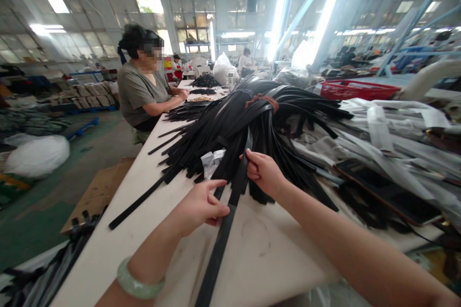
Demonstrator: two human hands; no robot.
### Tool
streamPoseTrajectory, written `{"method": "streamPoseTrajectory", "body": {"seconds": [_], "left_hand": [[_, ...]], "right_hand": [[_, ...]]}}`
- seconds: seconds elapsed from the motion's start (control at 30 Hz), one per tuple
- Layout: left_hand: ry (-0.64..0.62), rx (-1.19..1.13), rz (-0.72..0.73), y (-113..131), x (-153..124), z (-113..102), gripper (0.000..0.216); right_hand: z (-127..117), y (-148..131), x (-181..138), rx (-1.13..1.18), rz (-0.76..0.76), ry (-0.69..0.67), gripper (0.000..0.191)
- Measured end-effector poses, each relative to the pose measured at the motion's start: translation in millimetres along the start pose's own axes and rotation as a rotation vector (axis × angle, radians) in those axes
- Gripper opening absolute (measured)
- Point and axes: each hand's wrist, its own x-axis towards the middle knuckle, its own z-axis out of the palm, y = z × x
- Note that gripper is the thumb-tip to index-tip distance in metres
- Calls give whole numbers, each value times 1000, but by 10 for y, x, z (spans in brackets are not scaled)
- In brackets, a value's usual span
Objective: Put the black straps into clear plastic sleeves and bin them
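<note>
A long black strap (215, 254) runs from the pile towards me and out past the bottom edge of the view. Thumb and fingers of my right hand (264, 171) pinch a black strip at the front of the pile. My left hand (200, 206), below a pale green bangle (139, 280), has its thumb and lower fingers closed at the strap's edge. Its index finger stretches towards the pile. Beyond both hands lies a big heap of black straps (223, 120), part of it bound with a brown tie (264, 100). Crumpled white paper (212, 163) sits among the straps.
White-wrapped strips (382, 129) and a dark flat phone-like object (389, 189) lie at right, before a red basket (356, 90). A co-worker (144, 81) stands along the left side of the pale table (140, 192). More straps (46, 268) hang low at left, near cardboard (99, 192).
</note>
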Motion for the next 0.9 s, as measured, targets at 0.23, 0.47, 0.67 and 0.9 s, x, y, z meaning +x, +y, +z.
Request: {"method": "streamPoseTrajectory", "body": {"seconds": [0.23,0.47,0.67,0.9], "left_hand": [[198,-74,75,11,73,17,83],[155,-89,68,1,85,1,76],[158,-70,198,-21,98,47,68],[300,-8,336,-13,89,-15,59]], "right_hand": [[130,154,-153,-231,1,-168,27],[100,12,-129,-113,-17,-90,25],[78,-38,-121,-157,11,-105,26],[135,108,-239,-379,110,-321,36]]}}
